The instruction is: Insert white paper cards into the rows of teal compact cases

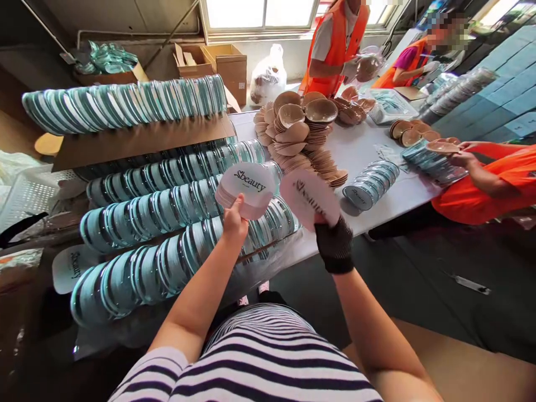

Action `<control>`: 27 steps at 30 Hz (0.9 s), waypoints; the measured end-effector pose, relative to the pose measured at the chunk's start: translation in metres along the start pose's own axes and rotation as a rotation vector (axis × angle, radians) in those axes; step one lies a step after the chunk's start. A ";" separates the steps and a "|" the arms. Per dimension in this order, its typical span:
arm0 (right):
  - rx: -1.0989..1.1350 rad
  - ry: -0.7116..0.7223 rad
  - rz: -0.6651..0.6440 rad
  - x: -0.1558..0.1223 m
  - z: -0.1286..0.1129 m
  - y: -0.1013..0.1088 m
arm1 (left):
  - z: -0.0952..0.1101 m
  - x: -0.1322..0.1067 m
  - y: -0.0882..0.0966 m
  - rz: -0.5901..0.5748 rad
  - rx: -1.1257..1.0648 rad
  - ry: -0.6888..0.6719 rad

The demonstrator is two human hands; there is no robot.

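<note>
My left hand [236, 221] is bare and grips a stack of rounded white cards [257, 195], its thumb on the printed face that reads "Sbeauty". Beside it, my right hand [335, 245] in a dark glove holds up a pinkish-white card [304, 195] with similar print, slightly blurred. Whether it is one card or more I cannot tell. Both hands are above the table's near edge. Under my left forearm run long rows of round, shiny teal-and-clear packs [134, 273]. A printed card [69, 271] lies at their left end.
Tan bowl-shaped pieces [293, 134] are piled on the white table [355, 142]. A short row of packs [372, 184] lies to the right. Cardboard [146, 134] carries another row at the back left. Co-workers in orange vests [335, 44] handle pieces across and right of the table.
</note>
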State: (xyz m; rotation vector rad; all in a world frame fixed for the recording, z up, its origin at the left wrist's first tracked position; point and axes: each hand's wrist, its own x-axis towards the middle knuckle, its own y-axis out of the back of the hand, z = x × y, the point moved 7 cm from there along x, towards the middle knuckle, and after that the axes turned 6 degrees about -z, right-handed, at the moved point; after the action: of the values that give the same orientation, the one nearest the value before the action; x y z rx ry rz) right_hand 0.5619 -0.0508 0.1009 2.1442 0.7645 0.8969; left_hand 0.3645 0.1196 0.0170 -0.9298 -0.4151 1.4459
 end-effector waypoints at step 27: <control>0.148 0.001 -0.875 -0.040 -0.023 -0.151 | -0.012 0.009 0.020 0.040 -0.053 0.129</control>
State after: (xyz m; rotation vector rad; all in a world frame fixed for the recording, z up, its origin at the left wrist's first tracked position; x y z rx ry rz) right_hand 0.4826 0.0188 -0.0171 1.6341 1.6205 0.3713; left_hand 0.3614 0.1221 -0.0078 -1.0728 -0.3421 1.4083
